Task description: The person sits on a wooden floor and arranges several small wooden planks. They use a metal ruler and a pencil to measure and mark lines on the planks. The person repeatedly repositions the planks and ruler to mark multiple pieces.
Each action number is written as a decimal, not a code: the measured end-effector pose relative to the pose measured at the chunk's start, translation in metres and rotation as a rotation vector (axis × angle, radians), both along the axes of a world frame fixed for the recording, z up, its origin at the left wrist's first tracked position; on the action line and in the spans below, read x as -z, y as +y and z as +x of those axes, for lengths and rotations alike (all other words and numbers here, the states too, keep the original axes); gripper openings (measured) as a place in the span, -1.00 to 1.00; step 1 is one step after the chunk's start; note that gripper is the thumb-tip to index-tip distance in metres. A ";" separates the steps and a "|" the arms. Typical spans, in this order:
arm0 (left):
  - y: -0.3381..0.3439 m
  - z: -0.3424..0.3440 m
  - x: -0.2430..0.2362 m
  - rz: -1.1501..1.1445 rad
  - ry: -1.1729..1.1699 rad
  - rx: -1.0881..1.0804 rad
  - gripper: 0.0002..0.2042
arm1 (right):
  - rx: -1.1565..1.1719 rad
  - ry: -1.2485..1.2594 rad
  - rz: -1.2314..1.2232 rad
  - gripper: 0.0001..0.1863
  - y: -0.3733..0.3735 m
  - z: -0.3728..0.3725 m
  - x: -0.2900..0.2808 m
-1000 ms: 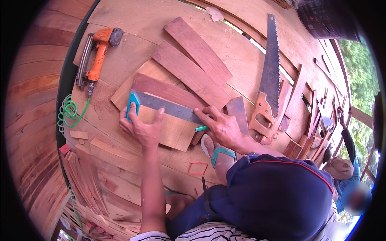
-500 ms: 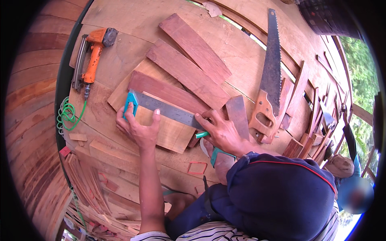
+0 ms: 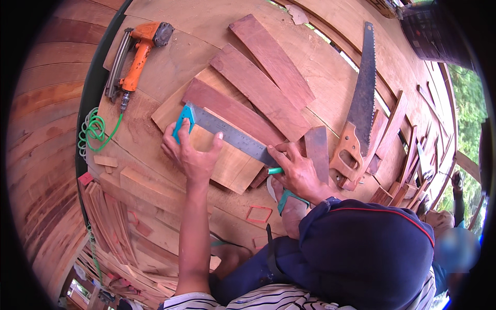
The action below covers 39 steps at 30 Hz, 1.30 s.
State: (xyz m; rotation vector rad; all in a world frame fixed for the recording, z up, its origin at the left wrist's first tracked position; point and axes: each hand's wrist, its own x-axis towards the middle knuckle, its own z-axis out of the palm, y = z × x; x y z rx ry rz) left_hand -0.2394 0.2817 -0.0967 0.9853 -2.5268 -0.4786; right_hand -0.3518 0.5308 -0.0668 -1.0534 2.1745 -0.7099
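Note:
A try square with a teal stock (image 3: 184,124) and a steel blade (image 3: 227,135) lies across a pale board (image 3: 227,168). My left hand (image 3: 199,157) grips the stock, thumb raised beside the blade. My right hand (image 3: 297,173) rests at the blade's other end, index finger against the steel, with a short green pencil or marker (image 3: 275,170) in its fingers. Reddish planks (image 3: 263,88) fan out beyond the square, and a darker short piece (image 3: 316,150) sits by my right fingers.
An orange nail gun (image 3: 139,62) with coiled green hose lies upper left, a handsaw (image 3: 361,98) at right. Wood strips (image 3: 108,222) pile lower left. A sandalled foot (image 3: 292,206) and a dark blue cap (image 3: 361,248) are below. Another person (image 3: 447,222) is at far right; a dark drum (image 3: 429,28) upper right.
The whole view has shifted a little to the right in the picture. Both my hands remain on the square, with little visible movement against the boards.

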 end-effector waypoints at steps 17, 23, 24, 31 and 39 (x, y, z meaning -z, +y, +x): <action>-0.001 0.000 0.002 -0.056 0.003 0.006 -0.25 | 0.037 -0.032 -0.013 -0.32 -0.002 -0.001 -0.002; -0.001 0.000 0.003 -0.049 -0.003 0.016 -0.23 | 0.052 -0.044 -0.019 -0.31 -0.004 -0.002 -0.003; -0.001 0.000 0.003 -0.047 -0.002 0.018 -0.23 | 0.052 -0.044 -0.021 -0.30 -0.004 -0.003 -0.003; -0.001 -0.001 -0.001 -0.021 -0.012 0.018 -0.24 | 0.051 -0.022 -0.026 -0.33 -0.004 -0.001 0.000; -0.006 -0.004 0.001 -0.033 -0.001 0.052 -0.28 | 0.060 -0.022 -0.015 -0.37 -0.006 0.003 -0.001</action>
